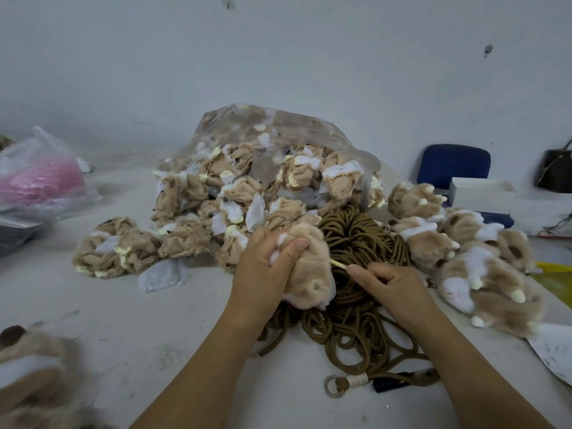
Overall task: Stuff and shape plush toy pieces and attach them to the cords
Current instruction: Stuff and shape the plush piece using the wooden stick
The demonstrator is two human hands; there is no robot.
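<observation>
The pale grey surface carries a heap of brown cords, which lies under the left hand and the right hand. Beyond the left hand lies a clear bag of unstuffed plush pieces, and loose pieces lie to the left of it. Stuffed plush toys lie to the right of the right hand.

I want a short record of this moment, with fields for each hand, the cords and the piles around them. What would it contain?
left hand: grips a tan plush piece; white stuffing shows at its top
right hand: pinches a thin wooden stick, its tip at the piece's edge
cords: brown pile on the table, under both hands
clear bag: behind, spilling limp tan pieces
finished pieces: heap right of the cords
far left: bag with pink contents
</observation>
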